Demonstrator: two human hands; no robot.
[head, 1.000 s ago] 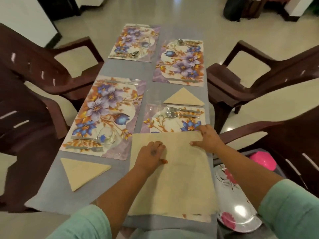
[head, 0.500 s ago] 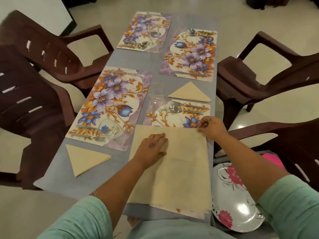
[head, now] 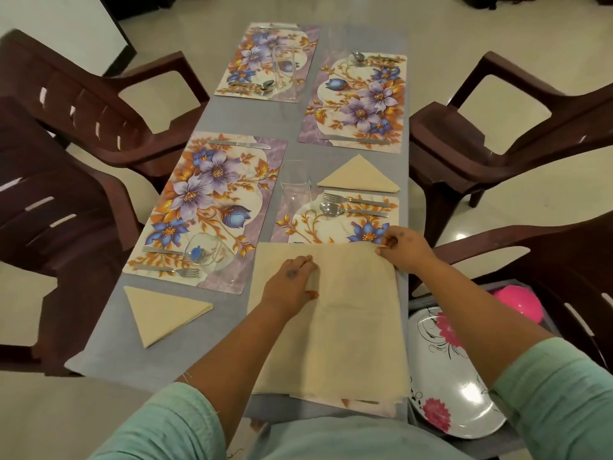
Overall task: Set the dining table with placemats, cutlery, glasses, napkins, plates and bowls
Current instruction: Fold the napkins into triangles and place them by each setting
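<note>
A large cream napkin (head: 345, 320) lies spread flat over the near right floral placemat (head: 318, 227). My left hand (head: 293, 285) rests on the cloth left of its middle. My right hand (head: 404, 249) pinches the cloth's far right corner. Two folded triangular napkins lie on the grey table (head: 109, 353): one (head: 162, 312) at near left, one (head: 360, 177) above the near right mat. A fork (head: 355, 199) and spoon (head: 348, 210) lie on that mat, with a clear glass (head: 295, 190) at its far left corner.
Three more floral placemats with cutlery and glasses cover the table's left (head: 205, 207) and far end. White flowered plates (head: 447, 376) and a pink bowl (head: 519, 303) sit in a grey bin at my right. Brown plastic chairs (head: 497, 134) stand on both sides.
My right hand has gone from flat on the cloth's far edge to pinching its far right corner. My left hand stays on the cloth. The camera has tilted down and nearer.
</note>
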